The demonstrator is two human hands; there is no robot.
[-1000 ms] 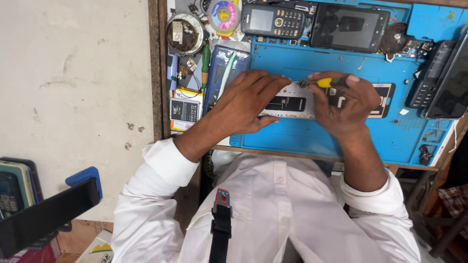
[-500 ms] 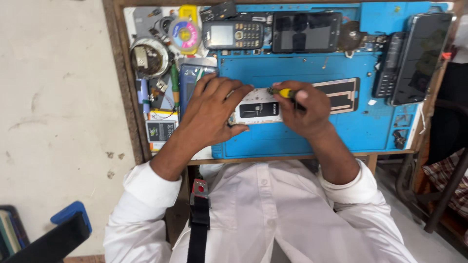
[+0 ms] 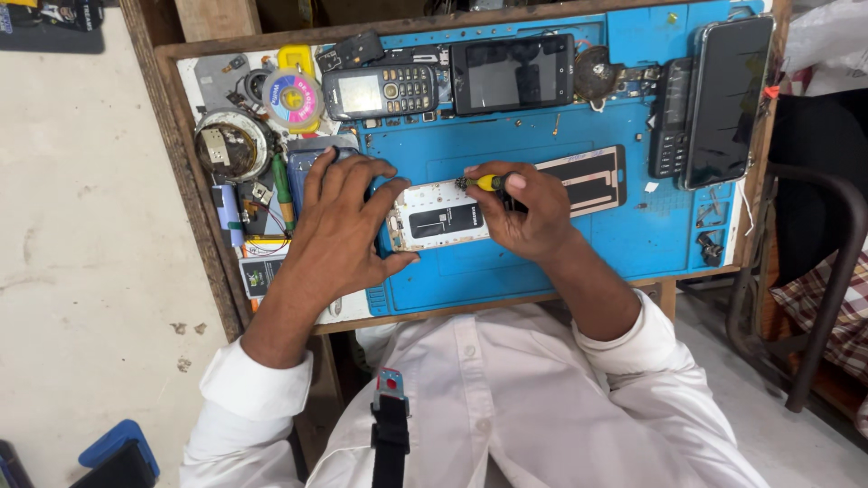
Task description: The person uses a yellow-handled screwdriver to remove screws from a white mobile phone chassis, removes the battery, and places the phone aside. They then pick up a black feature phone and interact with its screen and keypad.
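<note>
A small phone repair workshop, shown by a narrow wooden bench (image 3: 194,235) covered with a blue repair mat (image 3: 542,244) across the middle of the frame. Along the top edge: a keypad phone (image 3: 380,91), a dark touchscreen phone (image 3: 512,72) and two more handsets (image 3: 714,99) at the upper right, with a round coloured reel (image 3: 292,98), a tin of small parts (image 3: 226,145) and loose components crowded at the upper left. At centre, an opened phone body (image 3: 438,217) under a yellow-handled screwdriver (image 3: 484,183); bare concrete floor (image 3: 81,226) at left.
</note>
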